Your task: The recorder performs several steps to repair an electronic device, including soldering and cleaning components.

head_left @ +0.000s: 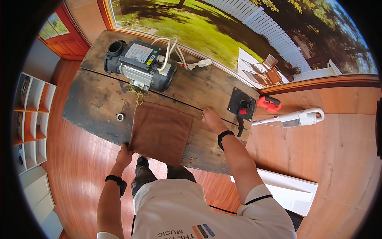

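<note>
A brown cloth (161, 131) lies spread on the worn wooden table (93, 93), its near edge reaching the table's front edge. My left hand (124, 155) is closed at the cloth's near left corner and pinches it. My right hand (213, 120) rests on the boards just right of the cloth, apart from it. Its fingers are curled together, and whether they hold something small is hidden. A small metal ring (120, 117) lies left of the cloth. Beyond the cloth sits a grey and black pump (139, 65), with thin yellow-green wires (138, 95) hanging toward the cloth.
A white cable with a plug (204, 63) trails from the pump. At the table's right end are a black square plate with a stand (242, 104) and a red-black tool (269, 104). A white handheld vacuum (296, 118) lies beyond. Left stands a shelf (36, 115); a window borders the far side.
</note>
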A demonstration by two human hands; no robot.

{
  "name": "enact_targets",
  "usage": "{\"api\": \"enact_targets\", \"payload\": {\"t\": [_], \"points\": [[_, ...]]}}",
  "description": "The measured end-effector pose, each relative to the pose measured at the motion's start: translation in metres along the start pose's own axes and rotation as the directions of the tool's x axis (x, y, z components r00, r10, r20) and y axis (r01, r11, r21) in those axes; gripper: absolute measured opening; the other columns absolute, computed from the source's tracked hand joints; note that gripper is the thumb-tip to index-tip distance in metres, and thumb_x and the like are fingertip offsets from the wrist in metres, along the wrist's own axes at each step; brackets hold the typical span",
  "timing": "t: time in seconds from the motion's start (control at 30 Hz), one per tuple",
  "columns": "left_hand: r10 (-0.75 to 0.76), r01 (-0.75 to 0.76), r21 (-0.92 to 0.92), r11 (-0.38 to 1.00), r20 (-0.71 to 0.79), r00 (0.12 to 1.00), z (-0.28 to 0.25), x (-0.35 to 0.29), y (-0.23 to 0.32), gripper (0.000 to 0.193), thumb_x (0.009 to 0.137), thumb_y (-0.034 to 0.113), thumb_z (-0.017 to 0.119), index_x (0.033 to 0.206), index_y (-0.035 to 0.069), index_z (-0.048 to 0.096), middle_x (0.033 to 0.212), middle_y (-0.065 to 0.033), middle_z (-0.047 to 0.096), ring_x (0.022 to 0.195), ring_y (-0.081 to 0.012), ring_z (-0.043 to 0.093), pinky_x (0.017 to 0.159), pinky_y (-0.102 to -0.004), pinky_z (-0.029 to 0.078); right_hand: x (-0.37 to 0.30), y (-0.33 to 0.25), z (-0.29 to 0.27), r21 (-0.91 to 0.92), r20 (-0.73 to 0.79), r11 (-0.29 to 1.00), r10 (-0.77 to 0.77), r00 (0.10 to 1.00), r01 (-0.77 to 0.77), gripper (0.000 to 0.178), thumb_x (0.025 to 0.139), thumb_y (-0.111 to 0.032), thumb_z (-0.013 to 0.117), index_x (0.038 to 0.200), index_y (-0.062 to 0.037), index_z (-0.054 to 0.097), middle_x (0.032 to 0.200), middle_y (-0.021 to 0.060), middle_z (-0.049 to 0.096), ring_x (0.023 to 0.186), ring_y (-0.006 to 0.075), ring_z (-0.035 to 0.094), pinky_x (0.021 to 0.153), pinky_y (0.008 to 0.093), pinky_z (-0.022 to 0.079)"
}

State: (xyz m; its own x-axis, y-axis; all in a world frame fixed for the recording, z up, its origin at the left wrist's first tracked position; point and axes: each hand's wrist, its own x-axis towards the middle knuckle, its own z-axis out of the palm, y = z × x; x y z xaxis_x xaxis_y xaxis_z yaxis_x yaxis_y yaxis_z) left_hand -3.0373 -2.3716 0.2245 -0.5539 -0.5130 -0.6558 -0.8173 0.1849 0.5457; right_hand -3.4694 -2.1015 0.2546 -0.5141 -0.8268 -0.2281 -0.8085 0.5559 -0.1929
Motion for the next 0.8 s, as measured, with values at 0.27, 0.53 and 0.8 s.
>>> {"api": "enact_targets", "payload": {"t": [0.27,0.53,0.8], "points": [[-0.033,0.033,-0.005,0.999,0.008,0.999,-0.005,-0.004,0.009,0.036,0.088,0.01,0.051,0.117,-0.005,0.037,0.11,-0.0361,0.058,0.107,-0.0507,0.056,0.09,-0.0525,0.046,-0.003,-0.001,-0.011,0.091,0.052,0.996,-0.002,0.999,-0.003,0.017,0.075,-0.008,0.064,0.086,0.0044,0.06,0.094,0.0247,0.06,0.088,0.0397,0.06,0.078,0.0465,0.049],[-0.048,0.048,-0.014,0.999,0.022,0.999,-0.005,-0.002,0.007,0.035,0.087,0.011,0.052,0.114,-0.005,0.037,0.106,-0.0362,0.059,0.103,-0.0515,0.057,0.087,-0.0534,0.047,-0.018,0.0,-0.01,0.338,-0.111,0.941,0.078,0.991,-0.036,0.014,0.084,-0.013,0.062,0.091,0.0,0.06,0.091,0.0192,0.058,0.081,0.0378,0.059,0.074,0.0456,0.048],[-0.009,0.01,-0.016,1.0,0.016,1.0,-0.003,0.003,0.002,0.035,0.086,0.011,0.052,0.113,-0.006,0.037,0.105,-0.0363,0.059,0.101,-0.0518,0.057,0.087,-0.0534,0.047,-0.034,-0.015,0.0,0.327,-0.315,0.945,0.142,0.938,-0.034,0.014,0.087,-0.015,0.062,0.091,-0.0013,0.063,0.091,0.0157,0.059,0.082,0.0349,0.059,0.072,0.0423,0.049]]}}
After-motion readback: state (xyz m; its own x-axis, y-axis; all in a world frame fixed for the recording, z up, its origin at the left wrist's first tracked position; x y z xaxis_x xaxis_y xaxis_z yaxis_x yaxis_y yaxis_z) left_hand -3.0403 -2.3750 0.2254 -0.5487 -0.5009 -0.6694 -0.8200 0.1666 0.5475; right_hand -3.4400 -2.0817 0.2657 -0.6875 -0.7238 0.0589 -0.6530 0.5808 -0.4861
